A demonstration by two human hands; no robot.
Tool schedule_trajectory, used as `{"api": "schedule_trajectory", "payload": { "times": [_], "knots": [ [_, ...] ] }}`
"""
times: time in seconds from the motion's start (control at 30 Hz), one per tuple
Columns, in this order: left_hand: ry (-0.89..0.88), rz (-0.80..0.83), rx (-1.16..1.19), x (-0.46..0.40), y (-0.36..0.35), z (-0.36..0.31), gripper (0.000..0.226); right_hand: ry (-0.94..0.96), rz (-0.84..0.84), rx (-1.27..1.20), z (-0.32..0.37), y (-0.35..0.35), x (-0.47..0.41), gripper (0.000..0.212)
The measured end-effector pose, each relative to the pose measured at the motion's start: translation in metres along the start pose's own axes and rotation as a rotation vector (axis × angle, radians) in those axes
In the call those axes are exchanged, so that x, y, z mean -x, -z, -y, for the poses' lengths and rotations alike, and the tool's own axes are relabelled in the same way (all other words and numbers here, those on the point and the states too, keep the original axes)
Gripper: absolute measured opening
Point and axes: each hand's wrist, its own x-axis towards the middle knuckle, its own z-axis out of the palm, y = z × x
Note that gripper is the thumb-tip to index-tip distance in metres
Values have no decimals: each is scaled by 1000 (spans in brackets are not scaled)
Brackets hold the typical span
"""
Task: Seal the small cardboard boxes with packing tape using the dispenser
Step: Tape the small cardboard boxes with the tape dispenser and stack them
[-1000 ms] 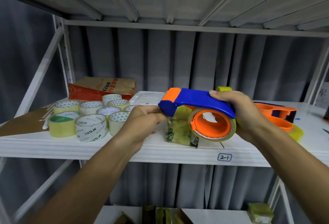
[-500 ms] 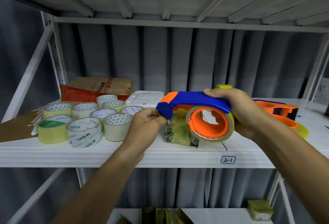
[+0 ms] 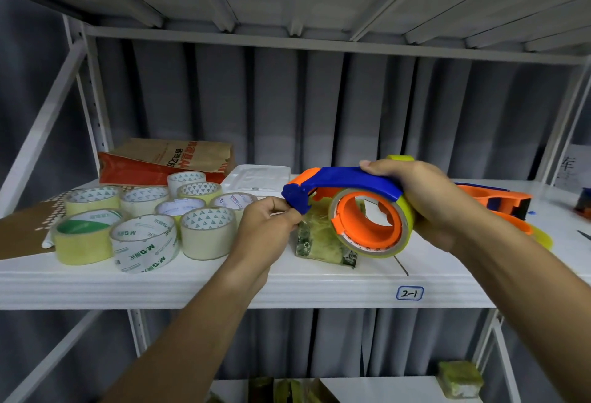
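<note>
My right hand (image 3: pixel 425 201) grips the blue and orange tape dispenser (image 3: pixel 345 183) by its rear, holding it above the white shelf (image 3: pixel 192 284). A yellowish tape roll (image 3: pixel 374 226) sits on the dispenser's orange hub. My left hand (image 3: pixel 267 226) pinches at the dispenser's blue front tip, where the tape end comes out. Behind and under the dispenser lies a small box wrapped in yellowish tape (image 3: pixel 323 239), partly hidden by the roll.
Several tape rolls (image 3: pixel 144 226) crowd the shelf's left part, with a brown and red paper bag (image 3: pixel 166 159) and a white tray (image 3: pixel 256 177) behind. A second orange dispenser (image 3: pixel 499 201) lies at the right. More taped boxes (image 3: pixel 460 378) sit on the lower shelf.
The dispenser and both hands have drifted slightly left and lower in view; my left fingers have closed in on the dispenser's front tip.
</note>
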Motion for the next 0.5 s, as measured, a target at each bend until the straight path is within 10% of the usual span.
{"api": "schedule_trajectory", "payload": {
  "times": [0.5],
  "knots": [
    [-44, 116, 152, -1, -10, 9, 25, -41, 6, -72, -1, -2, -3, 25]
  ]
}}
